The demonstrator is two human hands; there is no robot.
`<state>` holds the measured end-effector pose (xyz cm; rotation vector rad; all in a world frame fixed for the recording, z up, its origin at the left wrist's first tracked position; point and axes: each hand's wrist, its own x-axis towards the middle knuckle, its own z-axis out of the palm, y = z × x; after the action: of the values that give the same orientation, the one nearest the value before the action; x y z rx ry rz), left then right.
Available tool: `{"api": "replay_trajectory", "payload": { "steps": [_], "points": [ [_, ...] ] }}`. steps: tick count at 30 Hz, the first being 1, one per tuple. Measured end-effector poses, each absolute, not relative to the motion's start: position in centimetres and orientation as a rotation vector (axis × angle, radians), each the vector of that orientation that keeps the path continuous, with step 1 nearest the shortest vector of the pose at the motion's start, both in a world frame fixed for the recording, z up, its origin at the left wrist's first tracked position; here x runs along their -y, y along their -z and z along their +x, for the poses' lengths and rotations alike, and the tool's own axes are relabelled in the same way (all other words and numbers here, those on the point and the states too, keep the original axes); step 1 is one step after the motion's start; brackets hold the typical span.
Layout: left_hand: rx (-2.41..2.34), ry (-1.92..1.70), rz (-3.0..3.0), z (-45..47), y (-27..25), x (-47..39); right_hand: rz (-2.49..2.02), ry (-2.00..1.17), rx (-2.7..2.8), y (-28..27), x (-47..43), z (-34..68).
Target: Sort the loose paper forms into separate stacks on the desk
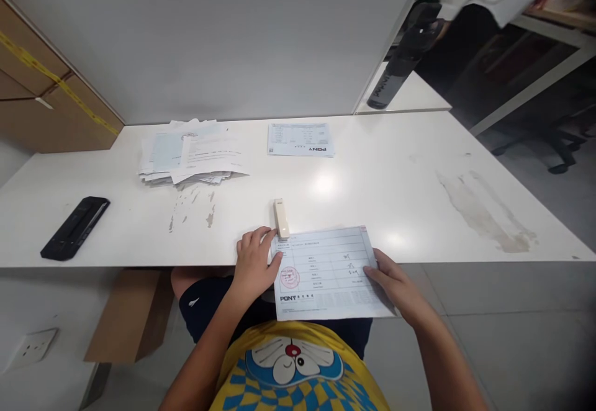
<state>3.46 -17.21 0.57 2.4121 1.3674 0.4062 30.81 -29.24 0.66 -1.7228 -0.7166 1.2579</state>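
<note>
At far left, a socket [32, 349] sits low on the wall. A carton [79, 113] with yellow tape stands at the desk's [372, 181] back corner, and a black case [75, 228] lies nearer the front edge. Below the desk is a brown box [125, 321]. Next comes an untidy pile [195, 156] of papers, near the partition [242, 38]. The left hand [254, 262] is half curled at the form's left edge, thumb apart from the fingers; I cannot tell whether it grips. A cream stapler [281, 218] lies beside its fingertips, 1 end at the form's upper left corner. The form [321, 274], with 1 red stamp, overhangs the desk's front edge. Behind it lie flat papers [300, 140]. The right hand [395, 284] pinches the form's right edge, thumb on top. Past the partition is a dark bottle [388, 82]; farther right, a stain [484, 212] marks the desk.
</note>
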Motion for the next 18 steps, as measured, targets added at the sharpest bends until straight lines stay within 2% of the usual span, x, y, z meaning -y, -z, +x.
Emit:
{"api": "replay_trajectory", "payload": {
  "steps": [8, 14, 18],
  "points": [
    [-1.385, -0.557, 2.397, 3.4, -0.2, 17.2, -1.704, -1.298, 0.689, -0.6, 29.4, 30.8],
    [-0.976, -0.858, 2.675, 3.6, 0.9, 17.3, -1.747, -1.288, 0.681, -0.5, 29.2, 31.3],
    [-0.976, -0.924, 2.639, 3.9, 1.1, 17.5, -1.761, -1.291, 0.704, -0.3, 29.1, 31.6]
  ]
}}
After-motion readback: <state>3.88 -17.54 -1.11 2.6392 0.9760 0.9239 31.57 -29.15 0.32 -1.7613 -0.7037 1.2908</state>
